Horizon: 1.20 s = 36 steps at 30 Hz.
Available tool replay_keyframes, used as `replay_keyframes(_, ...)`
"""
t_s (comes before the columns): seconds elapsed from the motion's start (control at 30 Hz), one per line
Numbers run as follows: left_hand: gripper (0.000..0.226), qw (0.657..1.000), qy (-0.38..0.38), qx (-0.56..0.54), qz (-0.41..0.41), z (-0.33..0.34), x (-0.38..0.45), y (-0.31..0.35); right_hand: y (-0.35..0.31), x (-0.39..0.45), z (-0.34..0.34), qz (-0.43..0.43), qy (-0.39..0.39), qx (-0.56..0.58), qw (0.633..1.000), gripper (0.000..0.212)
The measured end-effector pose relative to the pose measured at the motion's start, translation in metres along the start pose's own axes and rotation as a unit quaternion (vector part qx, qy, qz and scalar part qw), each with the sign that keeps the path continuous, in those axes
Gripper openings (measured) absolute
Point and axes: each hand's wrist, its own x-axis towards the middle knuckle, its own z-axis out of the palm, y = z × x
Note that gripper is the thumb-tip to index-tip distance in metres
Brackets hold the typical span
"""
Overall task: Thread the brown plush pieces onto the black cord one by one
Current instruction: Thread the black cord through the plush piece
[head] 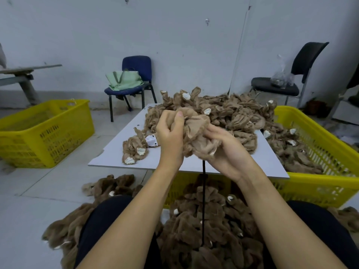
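grey board (pixel 116 152) under heaped plush, i see left hand (pixel 171 133) and right hand (pixel 223 150) clutching a soft, light brown plush piece (pixel 196 131) at centre, black cord (pixel 203 200) trailing toward 6 o'clock, best pinched by its seam edge.

Yellow crates (pixel 44 133) flank the board (pixel 120 152); two chairs (pixel 136 74) behind.

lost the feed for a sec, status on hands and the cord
Both hands, left and right, gripping one plush piece over the board. Black cord hangs below it to the threaded bunch. Nothing in the way.
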Motion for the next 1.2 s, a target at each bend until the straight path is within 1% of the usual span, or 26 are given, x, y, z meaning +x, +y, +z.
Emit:
replay_keyframes(0.07, 0.023, 0.999, 0.026, 0.004, 0.028, 0.000, -0.003, 0.001, 0.000, -0.005, -0.003, 0.021, -0.031, -0.021, 0.999, 0.045)
replay_keyframes(0.13, 0.020, 0.995, 0.037, 0.046, 0.082, -0.001, -0.008, 0.003, 0.001, -0.008, -0.004, 0.025, -0.054, -0.027, 0.998, 0.040)
replay_keyframes(0.17, 0.016, 0.990, 0.029, 0.073, 0.115, 0.000, -0.009, 0.004, 0.002, -0.009, -0.004, 0.019, -0.051, -0.029, 0.998, 0.037)
replay_keyframes(0.23, 0.008, 0.978, -0.022, 0.110, 0.173, 0.003, -0.011, 0.006, 0.002, -0.009, 0.000, -0.001, -0.020, -0.042, 0.999, 0.027)
replay_keyframes(0.27, 0.009, 0.976, -0.055, 0.103, 0.181, 0.005, -0.011, 0.007, 0.002, -0.009, 0.002, -0.018, 0.008, -0.055, 0.998, 0.020)
replay_keyframes(0.33, 0.018, 0.982, -0.109, 0.051, 0.145, 0.007, -0.011, 0.008, 0.004, -0.008, 0.004, -0.053, 0.063, -0.114, 0.990, 0.002)
replay_keyframes(0.4, 0.019, 0.985, -0.124, 0.014, 0.117, 0.006, -0.011, 0.007, 0.005, -0.006, 0.004, -0.093, 0.106, -0.209, 0.968, 0.027)
replay_keyframes(0.43, 0.023, 0.987, -0.117, 0.008, 0.114, 0.006, -0.012, 0.008, 0.005, -0.005, 0.004, -0.121, 0.113, -0.247, 0.955, 0.035)
replay_keyframes(0.47, 0.029, 0.988, -0.111, -0.002, 0.111, 0.007, -0.013, 0.009, 0.004, -0.005, 0.005, -0.148, 0.115, -0.279, 0.942, 0.038)
replay_keyframes(0.53, 0.037, 0.991, -0.098, -0.013, 0.094, 0.012, -0.014, 0.013, 0.001, -0.004, 0.008, -0.209, 0.120, -0.331, 0.912, 0.033)
replay_keyframes(0.6, 0.039, 0.992, -0.099, -0.001, 0.084, 0.016, -0.016, 0.014, 0.000, -0.004, 0.009, -0.255, 0.147, -0.373, 0.880, 0.030)
replay_keyframes(0.67, 0.041, 0.991, -0.079, 0.031, 0.103, 0.018, -0.018, 0.013, 0.002, -0.005, 0.011, -0.283, 0.174, -0.399, 0.855, 0.022)
replay_keyframes(0.73, 0.044, 0.985, -0.052, 0.071, 0.148, 0.015, -0.020, 0.013, 0.007, -0.006, 0.013, -0.286, 0.199, -0.415, 0.840, 0.016)
replay_keyframes(0.77, 0.044, 0.980, -0.041, 0.094, 0.171, 0.013, -0.019, 0.015, 0.007, -0.005, 0.013, -0.275, 0.204, -0.416, 0.842, 0.013)
replay_keyframes(0.8, 0.044, 0.975, -0.029, 0.114, 0.189, 0.010, -0.018, 0.017, 0.005, -0.005, 0.012, -0.250, 0.194, -0.406, 0.857, 0.010)
replay_keyframes(0.83, 0.044, 0.971, -0.016, 0.130, 0.202, 0.007, -0.015, 0.018, 0.001, -0.004, 0.011, -0.210, 0.172, -0.381, 0.884, 0.008)
replay_keyframes(0.9, 0.043, 0.966, -0.001, 0.143, 0.214, -0.003, -0.009, 0.018, -0.007, -0.006, 0.007, -0.109, 0.097, -0.284, 0.947, 0.012)
replay_keyframes(0.93, 0.044, 0.967, 0.001, 0.142, 0.213, -0.007, -0.006, 0.017, -0.010, -0.007, 0.005, -0.070, 0.062, -0.237, 0.967, 0.014)
replay_keyframes(0.97, 0.046, 0.967, 0.001, 0.145, 0.211, -0.010, -0.004, 0.015, -0.011, -0.008, 0.003, -0.052, 0.036, -0.220, 0.973, 0.015)
replay_keyframes(1.03, 0.047, 0.961, -0.009, 0.168, 0.219, -0.012, -0.006, 0.012, -0.008, -0.010, 0.003, -0.058, 0.022, -0.262, 0.963, 0.019)
replay_keyframes(1.07, 0.047, 0.958, -0.020, 0.180, 0.222, -0.011, -0.008, 0.011, -0.007, -0.010, 0.004, -0.066, 0.029, -0.298, 0.952, 0.018)
replay_keyframes(1.13, 0.046, 0.959, -0.042, 0.181, 0.213, -0.009, -0.012, 0.013, -0.006, -0.011, 0.007, -0.092, 0.041, -0.367, 0.925, 0.007)
replay_keyframes(1.2, 0.043, 0.962, -0.056, 0.163, 0.211, -0.008, -0.014, 0.017, -0.006, -0.013, 0.011, -0.132, 0.042, -0.411, 0.901, 0.012)
